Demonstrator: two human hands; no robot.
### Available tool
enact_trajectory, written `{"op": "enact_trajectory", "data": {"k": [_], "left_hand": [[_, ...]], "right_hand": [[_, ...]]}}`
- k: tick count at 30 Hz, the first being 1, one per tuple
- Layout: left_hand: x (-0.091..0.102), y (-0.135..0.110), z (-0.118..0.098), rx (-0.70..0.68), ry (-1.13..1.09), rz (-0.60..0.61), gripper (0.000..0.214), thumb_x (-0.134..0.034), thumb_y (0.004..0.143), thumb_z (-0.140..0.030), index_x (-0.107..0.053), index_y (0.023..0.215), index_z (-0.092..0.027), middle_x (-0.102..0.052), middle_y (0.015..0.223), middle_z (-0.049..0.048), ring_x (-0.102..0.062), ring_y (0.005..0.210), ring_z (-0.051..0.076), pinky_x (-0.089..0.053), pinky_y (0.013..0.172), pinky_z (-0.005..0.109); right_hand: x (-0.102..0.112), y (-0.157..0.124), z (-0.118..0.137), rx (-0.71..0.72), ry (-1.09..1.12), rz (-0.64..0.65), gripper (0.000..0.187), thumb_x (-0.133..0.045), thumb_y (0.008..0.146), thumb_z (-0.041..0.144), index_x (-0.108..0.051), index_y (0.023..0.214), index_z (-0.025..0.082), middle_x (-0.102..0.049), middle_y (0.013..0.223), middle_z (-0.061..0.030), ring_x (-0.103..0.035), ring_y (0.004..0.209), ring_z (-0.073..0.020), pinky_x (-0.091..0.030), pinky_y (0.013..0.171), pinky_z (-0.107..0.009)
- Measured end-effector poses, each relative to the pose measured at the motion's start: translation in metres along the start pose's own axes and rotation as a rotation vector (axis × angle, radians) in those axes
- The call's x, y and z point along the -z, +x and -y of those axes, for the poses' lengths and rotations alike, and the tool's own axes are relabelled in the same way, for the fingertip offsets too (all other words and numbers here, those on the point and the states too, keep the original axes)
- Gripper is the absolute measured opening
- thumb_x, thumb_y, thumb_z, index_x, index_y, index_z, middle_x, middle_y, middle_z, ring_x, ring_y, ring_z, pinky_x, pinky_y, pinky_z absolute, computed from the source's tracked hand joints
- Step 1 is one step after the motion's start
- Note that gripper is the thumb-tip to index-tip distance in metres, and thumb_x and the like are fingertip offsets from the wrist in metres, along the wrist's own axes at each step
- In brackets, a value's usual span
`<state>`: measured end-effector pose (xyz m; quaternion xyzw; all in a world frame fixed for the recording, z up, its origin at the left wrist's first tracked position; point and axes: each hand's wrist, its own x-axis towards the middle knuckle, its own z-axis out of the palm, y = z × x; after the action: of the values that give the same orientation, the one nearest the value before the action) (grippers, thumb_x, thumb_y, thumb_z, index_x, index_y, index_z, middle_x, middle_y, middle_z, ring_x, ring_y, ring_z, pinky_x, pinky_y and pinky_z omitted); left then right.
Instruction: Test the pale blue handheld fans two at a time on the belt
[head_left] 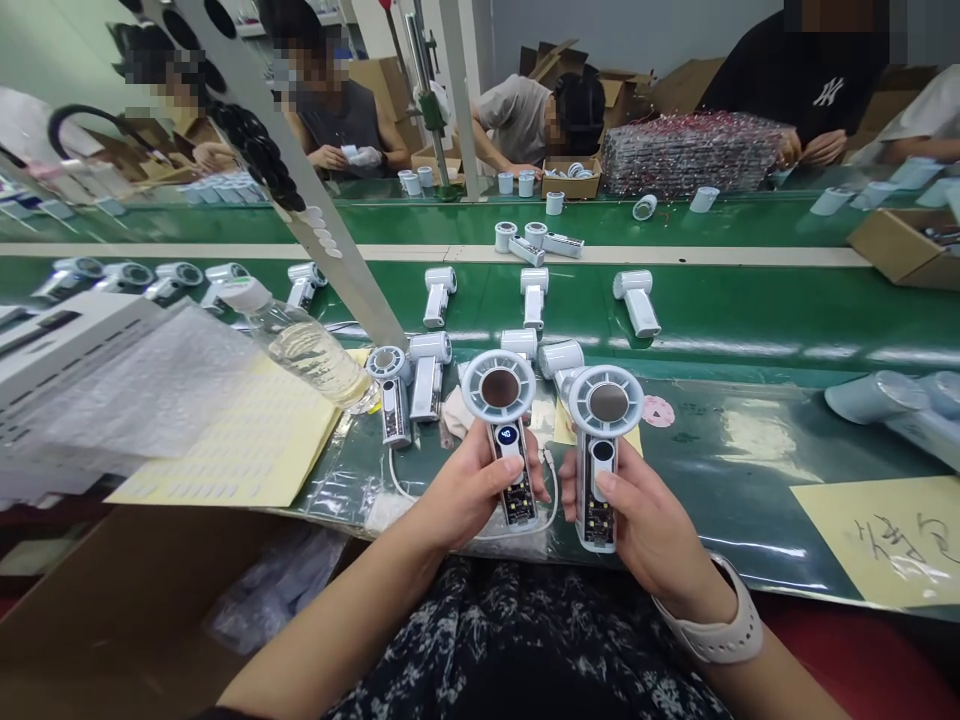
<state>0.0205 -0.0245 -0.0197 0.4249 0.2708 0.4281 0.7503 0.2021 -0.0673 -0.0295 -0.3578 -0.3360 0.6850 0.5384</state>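
Fan with the lit display [507,440] stands upright in the person's left hand [469,490]. The fingers curl round the back of the handle and the thumb lies across the front just below the small blue screen, so the hand is closed firmly on it. The second fan [604,445] is clasped the same way in the right hand [646,520], with the thumb pressed on the front of the handle under the dark oval window. Both handles have their fronts open, with circuit boards showing. The two round heads are level and nearly touching, held close above the near edge of the bench, in front of the person's lap. Both forearms come up from below, wrists bent slightly inward, and there is a pale watch strap [721,628] on the right wrist.

A thin white cable [553,508] loops under the left-hand fan. Just left on the bench stand two more fans [411,385], then a water bottle [304,348] lying on a yellow sheet [247,445]. Farther off, the green conveyor belt [750,320] carries more fans, and other people work along its far side.
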Motion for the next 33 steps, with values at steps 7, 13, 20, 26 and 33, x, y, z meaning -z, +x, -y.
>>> {"op": "enact_trajectory", "data": {"k": [7, 13, 20, 26, 33], "left_hand": [[-0.002, 0.003, 0.002, 0.016, 0.013, -0.036, 0.036, -0.074, 0.078, -0.037, -0.051, 0.099, -0.019, -0.056, 0.081, -0.0009, -0.057, 0.064, 0.013, -0.047, 0.06, 0.03], [-0.003, 0.005, -0.002, 0.014, 0.028, -0.036, 0.034, -0.073, 0.078, -0.034, -0.051, 0.101, -0.02, -0.057, 0.082, -0.001, -0.058, 0.063, 0.015, -0.049, 0.062, 0.034], [0.004, 0.005, 0.002, 0.06, -0.025, -0.045, 0.041, -0.075, 0.078, -0.03, -0.051, 0.11, -0.02, -0.058, 0.087, 0.0006, -0.06, 0.068, 0.015, -0.05, 0.064, 0.033], [0.006, 0.004, 0.005, 0.033, -0.031, 0.009, 0.05, -0.077, 0.074, -0.023, -0.049, 0.116, -0.021, -0.059, 0.091, -0.0003, -0.063, 0.073, 0.015, -0.05, 0.068, 0.031], [0.009, 0.005, 0.007, 0.033, 0.167, -0.072, 0.044, -0.08, 0.075, -0.028, -0.05, 0.105, -0.019, -0.066, 0.093, 0.0029, -0.068, 0.075, 0.016, -0.052, 0.072, 0.031]], "right_hand": [[-0.001, 0.002, 0.0, -0.016, 0.001, -0.021, 0.019, -0.07, 0.087, 0.04, -0.065, 0.098, 0.025, -0.063, 0.087, -0.0026, -0.058, 0.069, -0.0173, -0.052, 0.06, -0.033], [-0.001, 0.004, 0.001, 0.01, -0.028, -0.024, 0.022, -0.069, 0.085, 0.042, -0.064, 0.096, 0.024, -0.064, 0.086, -0.0034, -0.059, 0.067, -0.0185, -0.052, 0.058, -0.034], [0.0, 0.007, 0.0, -0.039, -0.026, -0.075, 0.019, -0.069, 0.083, 0.043, -0.065, 0.089, 0.026, -0.064, 0.087, -0.0042, -0.058, 0.069, -0.0199, -0.051, 0.06, -0.035], [0.001, 0.006, 0.0, -0.031, -0.029, -0.058, 0.023, -0.068, 0.084, 0.046, -0.065, 0.088, 0.023, -0.064, 0.077, -0.0031, -0.056, 0.063, -0.0181, -0.048, 0.057, -0.033], [0.0, 0.004, -0.001, -0.012, 0.003, -0.124, 0.032, -0.068, 0.086, 0.046, -0.053, 0.104, 0.024, -0.066, 0.08, 0.0001, -0.057, 0.056, -0.0129, -0.049, 0.049, -0.026]]}}
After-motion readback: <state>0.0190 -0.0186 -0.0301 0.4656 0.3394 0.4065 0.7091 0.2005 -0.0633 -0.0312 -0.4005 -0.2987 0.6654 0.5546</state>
